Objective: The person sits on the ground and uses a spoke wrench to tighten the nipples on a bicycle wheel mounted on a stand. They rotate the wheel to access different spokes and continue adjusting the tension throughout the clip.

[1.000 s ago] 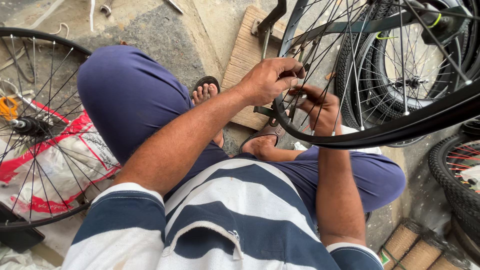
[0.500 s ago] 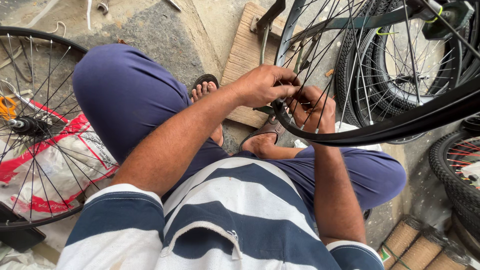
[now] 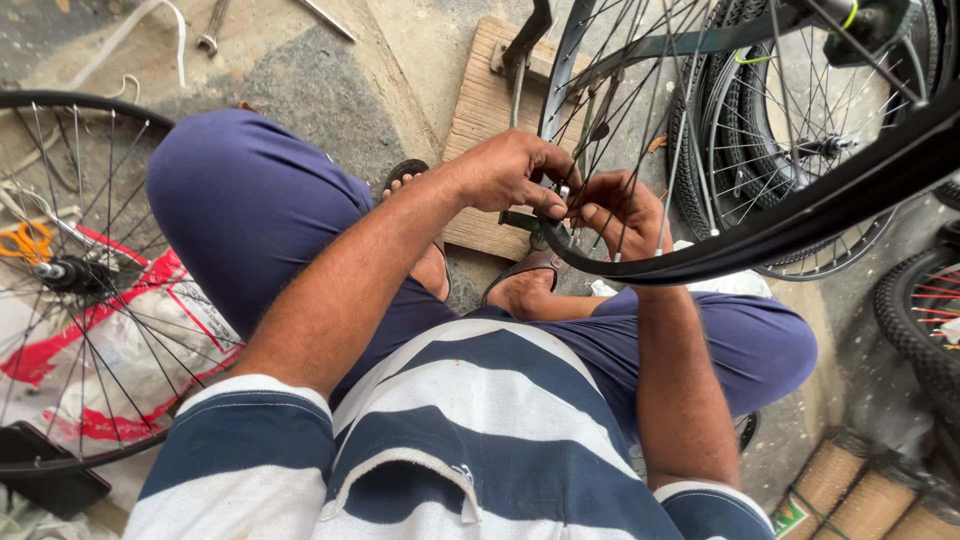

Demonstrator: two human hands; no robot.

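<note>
A rough concrete floor lies under the seated person. Both hands meet at the near edge of the black wheel rim. The left hand pinches a small metal part at the rim's spoke bed, while the right hand curls closed around the rim, apparently steadying it.

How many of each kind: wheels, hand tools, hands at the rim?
Wheels: 4: rim being worked on, one on the left, one behind the rim, tyred one at the right edge
Hand tools: 2: scissors, spanner
Hands: 2: left hand, right hand, both at the rim
Total: 8
</note>
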